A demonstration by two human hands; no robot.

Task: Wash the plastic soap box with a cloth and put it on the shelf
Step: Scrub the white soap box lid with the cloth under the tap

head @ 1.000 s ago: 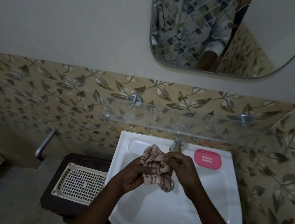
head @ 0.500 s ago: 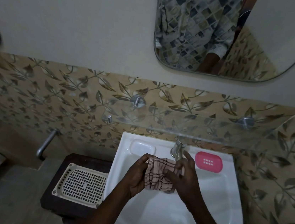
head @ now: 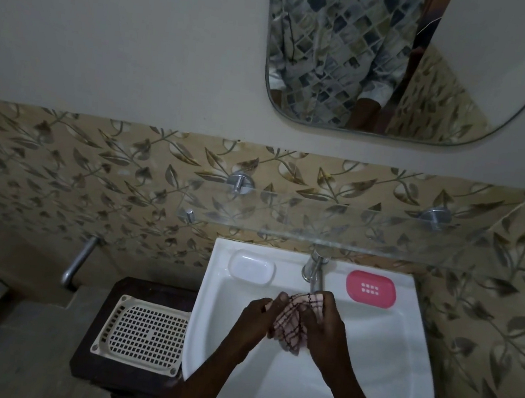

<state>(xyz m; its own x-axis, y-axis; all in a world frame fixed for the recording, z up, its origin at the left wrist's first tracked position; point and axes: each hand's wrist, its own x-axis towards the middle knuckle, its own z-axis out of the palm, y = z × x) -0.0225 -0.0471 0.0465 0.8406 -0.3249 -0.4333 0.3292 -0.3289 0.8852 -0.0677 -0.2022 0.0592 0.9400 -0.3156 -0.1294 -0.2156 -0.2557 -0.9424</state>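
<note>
A pink checked cloth [head: 290, 326] is bunched between my left hand [head: 257, 320] and my right hand [head: 324, 327], over the bowl of the white sink [head: 383, 362] just below the chrome tap [head: 314, 268]. Both hands grip the cloth. The pink plastic soap box [head: 370, 289] lies on the sink's back right ledge, apart from my hands. A glass shelf [head: 350, 227] runs along the wall above the sink, with nothing on it.
A moulded white soap recess [head: 251, 266] is on the sink's back left ledge. A cream perforated tray [head: 142, 333] rests on a dark stool [head: 95, 337] left of the sink. A metal pipe [head: 77, 258] juts from the tiled wall. A mirror [head: 404, 57] hangs above.
The cloth has been pulled down from a raised bunch and folded flatter between my hands, which have shifted slightly right, under the tap.
</note>
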